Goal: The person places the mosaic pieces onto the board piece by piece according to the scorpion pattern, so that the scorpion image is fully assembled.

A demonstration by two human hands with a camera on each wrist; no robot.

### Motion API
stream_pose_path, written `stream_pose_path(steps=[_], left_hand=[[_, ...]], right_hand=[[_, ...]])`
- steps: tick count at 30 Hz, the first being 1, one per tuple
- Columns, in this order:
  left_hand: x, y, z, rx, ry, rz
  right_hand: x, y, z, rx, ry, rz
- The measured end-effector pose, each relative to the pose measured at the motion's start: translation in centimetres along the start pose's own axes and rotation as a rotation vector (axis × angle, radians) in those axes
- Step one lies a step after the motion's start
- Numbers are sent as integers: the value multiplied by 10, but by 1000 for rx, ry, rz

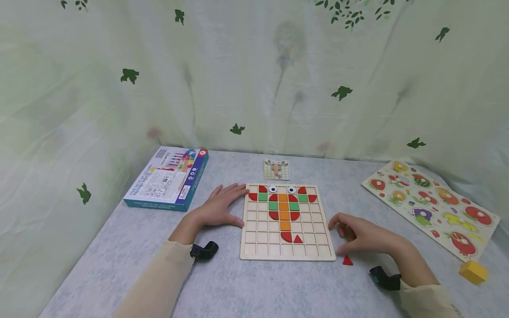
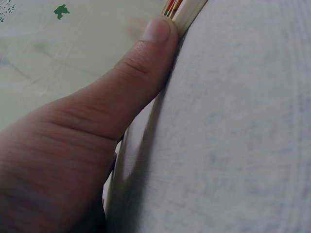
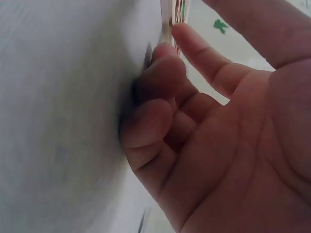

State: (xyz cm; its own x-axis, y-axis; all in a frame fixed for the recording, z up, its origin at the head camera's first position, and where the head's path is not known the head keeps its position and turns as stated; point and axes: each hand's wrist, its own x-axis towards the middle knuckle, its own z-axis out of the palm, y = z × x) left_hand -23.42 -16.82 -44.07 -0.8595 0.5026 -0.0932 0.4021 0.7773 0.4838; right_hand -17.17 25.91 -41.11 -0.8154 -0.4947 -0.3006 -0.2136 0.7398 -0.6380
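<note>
A wooden grid board point(image 1: 254, 251) lies flat on the table, bearing red, green and orange pieces and two eye discs in a figure. My left hand point(image 1: 216, 206) rests at its left edge with spread fingers; in the left wrist view the thumb point(image 2: 150, 53) touches the board's side. By the right edge is my right hand point(image 1: 363, 234), its index finger at the board and the other fingers loosely curled. Nothing shows in the right palm point(image 3: 233, 145) in the right wrist view. A loose red triangle point(image 1: 347, 260) lies just below the right thumb.
Behind the board lies a small pattern card point(image 1: 276, 170). A blue box point(image 1: 163, 179) sits at the left. To the right are a fruit puzzle board point(image 1: 431, 207) and a yellow block point(image 1: 473, 272). A patterned curtain point(image 1: 254, 79) hangs along the table's back.
</note>
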Motion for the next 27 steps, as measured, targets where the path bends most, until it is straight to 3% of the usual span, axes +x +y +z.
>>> stream_pose_path(steps=[10,27], left_hand=[[1,0,0,16,2,-4],[1,0,0,21,1,1]], right_hand=[[-10,5,-8,-5,-105,-79],[-6,9,-3,-12,-26,-83]])
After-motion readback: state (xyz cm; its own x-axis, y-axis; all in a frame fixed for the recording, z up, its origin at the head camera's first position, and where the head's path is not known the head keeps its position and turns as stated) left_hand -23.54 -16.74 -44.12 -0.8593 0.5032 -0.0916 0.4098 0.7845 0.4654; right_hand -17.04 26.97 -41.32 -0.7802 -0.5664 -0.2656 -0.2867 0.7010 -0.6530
